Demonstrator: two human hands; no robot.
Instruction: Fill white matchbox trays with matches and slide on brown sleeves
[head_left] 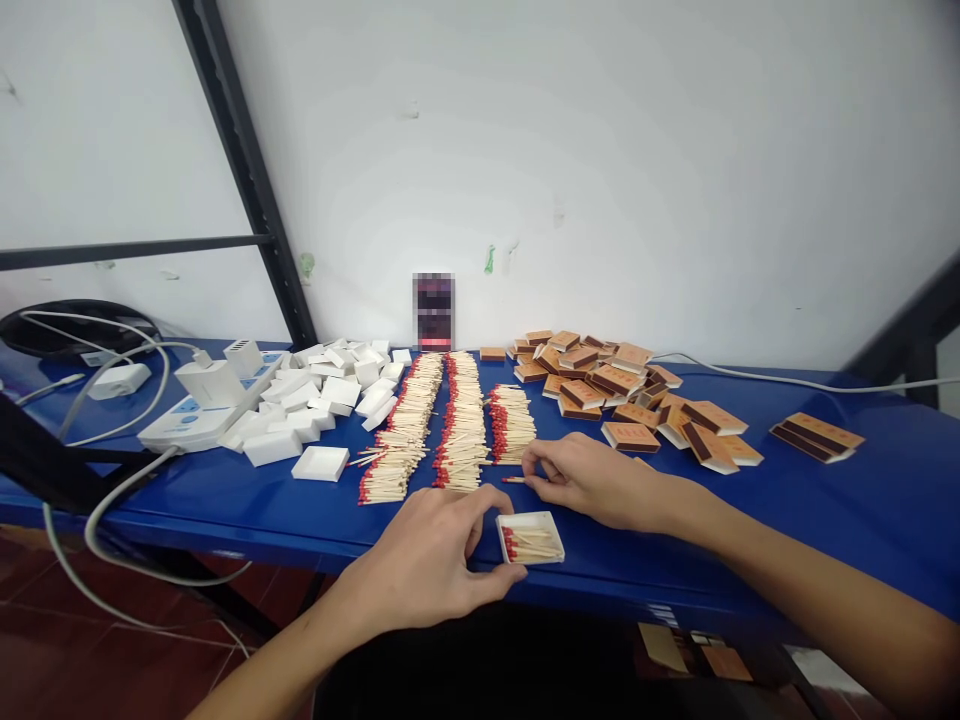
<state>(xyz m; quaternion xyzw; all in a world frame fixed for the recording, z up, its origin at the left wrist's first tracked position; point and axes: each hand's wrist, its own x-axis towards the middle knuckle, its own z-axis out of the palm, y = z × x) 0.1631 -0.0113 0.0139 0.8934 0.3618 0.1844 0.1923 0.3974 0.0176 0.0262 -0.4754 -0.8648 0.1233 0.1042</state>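
Near the front edge of the blue table, my left hand [442, 550] grips the left end of a white matchbox tray [551, 528] between thumb and fingers. Several red-tipped matches [534, 544] lie in that tray. Just behind it, my right hand [589, 480] is closed in a pinch on matches [514, 480] whose red heads point left; how many it holds is unclear. Beyond my right hand lies a short row of matches [512, 425]. Two longer rows of matches, a middle one [461, 420] and a left one [405, 425], stretch back toward the wall.
White empty trays [337, 385] are heaped at left, one tray [320, 463] in front. Orange-brown matchbox sleeves [600, 375] are piled at right; a few [817, 437] lie farther right. A power strip [195, 420] with chargers and cables occupies the left side. A blurred upright object [433, 310] leans on the wall.
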